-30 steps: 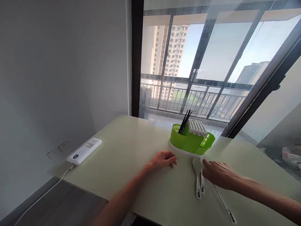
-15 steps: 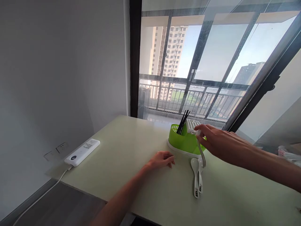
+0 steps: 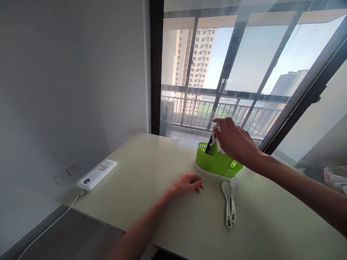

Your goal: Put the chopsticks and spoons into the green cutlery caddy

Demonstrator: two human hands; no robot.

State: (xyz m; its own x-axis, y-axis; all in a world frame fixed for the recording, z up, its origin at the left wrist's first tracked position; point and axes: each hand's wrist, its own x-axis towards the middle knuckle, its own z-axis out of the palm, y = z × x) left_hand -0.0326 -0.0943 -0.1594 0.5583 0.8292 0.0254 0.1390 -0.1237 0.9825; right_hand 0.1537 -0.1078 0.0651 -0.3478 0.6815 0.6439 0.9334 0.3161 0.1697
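Nearest on the table (image 3: pixel 151 180), two white spoons (image 3: pixel 227 187) (image 3: pixel 234 187) lie side by side, bowls towards the holder and touching or nearly so, handles pointing back this way. They're off to the side, so no need to disturb them.

Just beyond, the left hand (image 3: pixel 189 183) rests on the table, fingers loosely curled, its grip slack, nothing showing in it. It's close to the holder's white base (image 3: pixel 214 174); I'd steady the base with it if the holder rocked.

Now the green holder (image 3: pixel 213 164), upright on that base, with a slotted wall round its left end and more slots showing at the right. Between them there's a white rack (image 3: pixel 220 148), mostly hidden behind the right hand (image 3: pixel 234 141).

And up there, that hand is pinching a white utensil (image 3: pixel 213 136) between thumb and fingers, near its top. It's roughly upright over the left compartment, right by the black sticks (image 3: pixel 208 148) leaning in there; whether its tip is past the rim, I can't tell. Best to hold it steep, ease it down beside the sticks without levering them, watch the rack's edge, and loosen the fingers only once it's bearing on something below.
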